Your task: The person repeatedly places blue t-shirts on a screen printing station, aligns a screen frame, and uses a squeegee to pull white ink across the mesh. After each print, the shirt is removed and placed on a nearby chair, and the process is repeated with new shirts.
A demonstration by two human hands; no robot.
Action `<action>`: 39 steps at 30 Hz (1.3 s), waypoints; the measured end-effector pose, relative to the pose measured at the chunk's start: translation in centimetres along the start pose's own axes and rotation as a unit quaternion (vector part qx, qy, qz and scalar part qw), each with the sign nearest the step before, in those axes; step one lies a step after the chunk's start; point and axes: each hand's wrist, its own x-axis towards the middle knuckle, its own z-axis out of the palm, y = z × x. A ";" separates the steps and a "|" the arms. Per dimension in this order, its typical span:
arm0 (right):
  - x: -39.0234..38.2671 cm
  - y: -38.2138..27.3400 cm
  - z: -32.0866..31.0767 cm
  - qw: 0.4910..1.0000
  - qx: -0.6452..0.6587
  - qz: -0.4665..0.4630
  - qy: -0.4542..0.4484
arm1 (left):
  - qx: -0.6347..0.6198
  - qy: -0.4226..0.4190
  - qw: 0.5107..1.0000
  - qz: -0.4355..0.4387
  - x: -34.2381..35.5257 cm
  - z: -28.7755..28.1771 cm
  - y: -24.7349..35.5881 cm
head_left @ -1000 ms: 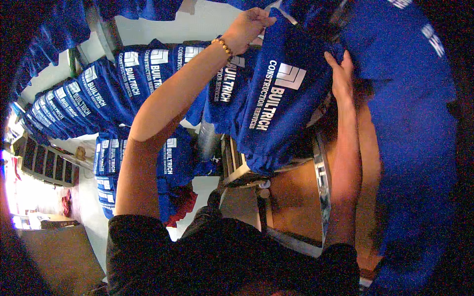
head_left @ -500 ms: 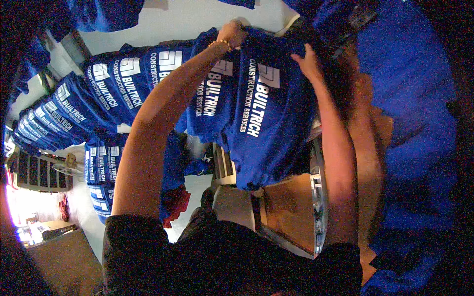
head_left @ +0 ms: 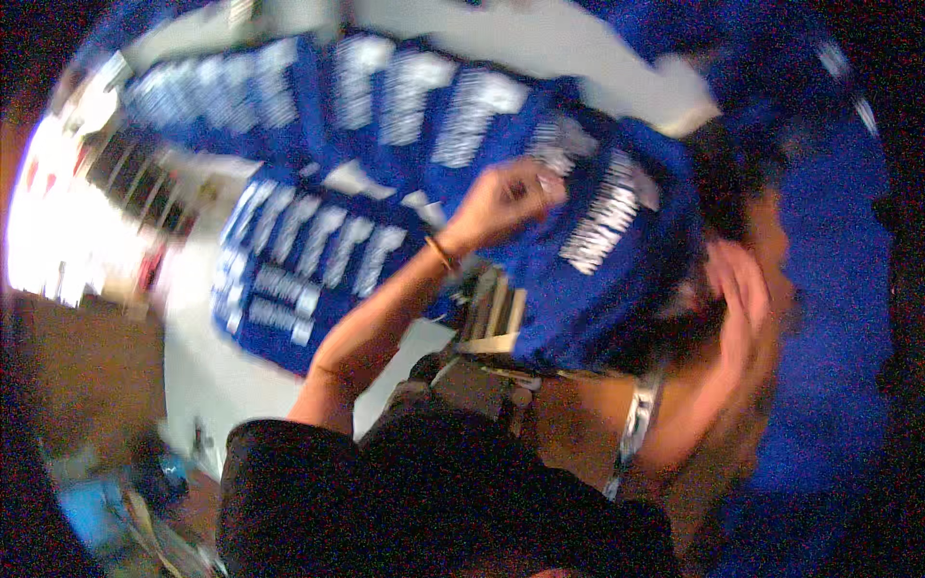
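Note:
A blue shirt (head_left: 617,279) with a white print lies spread in front of me, the nearest of a row of overlapping blue printed shirts (head_left: 414,106). Over the left part of it is my left hand (head_left: 506,202), wearing a thin band at the wrist. Its fingers are curled together, and whatever they may hold cannot be made out. My right hand (head_left: 740,284) is at the shirt's right edge, fingers stretched out and somewhat smeared by motion. Part of that edge lies in dark shadow beside the hand.
More printed blue shirts (head_left: 308,260) overlap on a pale surface (head_left: 193,356) to the left. Below the near shirt are a slatted wooden piece (head_left: 496,308) and a metal-edged frame (head_left: 636,424). Blue cloth (head_left: 829,318) fills the right side. Bright light comes from the far left.
My view has swung, so the shirts sit differently in it. My left hand has come down from the shirt's far edge to over its printed part; my right hand has moved nearer along its right side.

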 end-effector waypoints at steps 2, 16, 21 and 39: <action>-4.4 -0.9 2.3 0.982 -0.031 -0.101 -0.153 | 0.130 0.016 0.985 -0.109 -13.0 -0.5 -2.4; -16.6 -3.2 31.2 0.823 0.140 -0.088 -0.543 | 0.336 0.485 0.524 -0.614 -83.6 5.4 12.4; -28.7 -9.2 42.1 0.670 0.151 -0.099 -0.720 | 0.370 0.648 0.453 -0.487 -84.8 11.2 18.3; -76.0 -27.3 57.6 0.143 0.011 -0.354 -0.924 | -0.056 0.995 -0.036 -0.079 -100.9 48.0 3.0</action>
